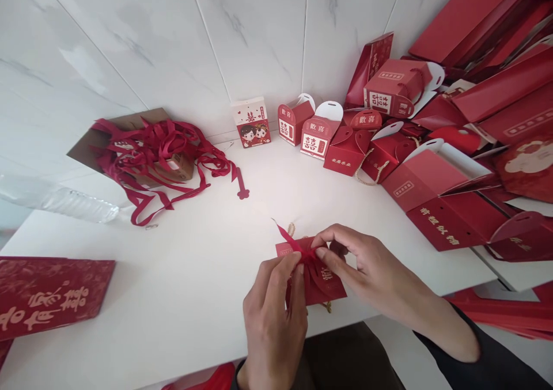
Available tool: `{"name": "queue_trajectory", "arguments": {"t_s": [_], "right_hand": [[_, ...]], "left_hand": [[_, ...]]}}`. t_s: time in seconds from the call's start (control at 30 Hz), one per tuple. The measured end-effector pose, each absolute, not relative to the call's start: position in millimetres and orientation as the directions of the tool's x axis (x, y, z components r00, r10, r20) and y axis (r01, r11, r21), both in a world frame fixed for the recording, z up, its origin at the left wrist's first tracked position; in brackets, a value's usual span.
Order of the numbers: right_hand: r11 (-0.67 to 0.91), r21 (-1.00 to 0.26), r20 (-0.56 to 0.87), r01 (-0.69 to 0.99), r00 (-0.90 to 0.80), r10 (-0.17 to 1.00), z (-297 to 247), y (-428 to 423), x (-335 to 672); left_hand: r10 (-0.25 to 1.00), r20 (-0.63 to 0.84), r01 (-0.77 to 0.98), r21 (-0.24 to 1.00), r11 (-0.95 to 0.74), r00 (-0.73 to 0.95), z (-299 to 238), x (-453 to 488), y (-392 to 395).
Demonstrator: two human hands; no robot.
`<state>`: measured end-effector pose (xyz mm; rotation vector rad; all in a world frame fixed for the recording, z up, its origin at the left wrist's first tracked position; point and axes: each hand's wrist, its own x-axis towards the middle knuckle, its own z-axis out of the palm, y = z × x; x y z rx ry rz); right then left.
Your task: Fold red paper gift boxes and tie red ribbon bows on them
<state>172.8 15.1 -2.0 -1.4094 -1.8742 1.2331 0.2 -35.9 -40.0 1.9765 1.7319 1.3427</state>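
A small red gift box (330,289) with gold lettering lies on the white table near its front edge. Across its top runs a red ribbon (287,237), gathered into a knot or bow at the middle, one tail pointing up and left. My left hand (276,309) pinches the ribbon from the left side of the knot. From the right, my right hand (352,257) pinches it between thumb and forefinger. Bits of gold cord show behind and below the box. My fingers partly hide the knot.
At the back left, a cardboard box (185,168) spills red ribbons (151,142) beside a clear plastic bottle (82,204). A small printed box (252,122) stands by the tiled wall. Red gift boxes (315,136) crowd the right. A large red bag or box (56,295) lies at left.
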Motion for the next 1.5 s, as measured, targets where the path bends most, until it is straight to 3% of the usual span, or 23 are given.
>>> {"name": "queue_trajectory", "arguments": {"t_s": [0.13,0.3,0.4,0.6,0.77,0.97,1.13,1.3,1.5], "right_hand": [[0.112,-0.794,-0.071,0.597,-0.274,0.959,-7,20,181],[0.133,-0.749,-0.043,0.648,-0.248,0.968,-10,21,188],[0.126,-0.762,-0.046,0.635,-0.246,0.968,-9,19,188],[0.052,-0.837,-0.098,0.545,-0.244,0.965,-7,15,189],[-0.004,-0.884,-0.117,0.467,-0.214,0.97,-9,16,185],[-0.026,-0.85,-0.09,0.526,-0.097,0.991,-13,15,178],[-0.05,-0.851,-0.122,0.523,-0.105,0.987,-14,14,179],[0.003,-0.846,-0.094,0.534,-0.154,0.984,-10,16,180],[0.016,-0.879,-0.063,0.476,-0.148,0.987,-13,13,179]], "left_hand": [[0.907,0.404,0.656,0.718,-0.234,-0.119,-36,-3,-47],[0.966,0.111,0.492,0.87,0.02,-0.235,-29,-7,-58],[0.96,0.02,0.406,0.909,0.1,-0.281,-26,-6,-58],[0.97,0.001,0.498,0.858,0.123,-0.243,-22,-7,-54],[0.978,-0.041,0.477,0.868,0.136,-0.203,-24,-7,-54],[0.979,-0.065,0.437,0.887,0.146,-0.195,-24,-1,-53],[0.97,-0.11,0.459,0.865,0.2,-0.216,-25,-3,-55],[0.979,-0.048,0.549,0.822,0.15,-0.196,-25,-8,-56],[0.981,0.013,0.518,0.851,0.09,-0.193,-23,-4,-50]]}}
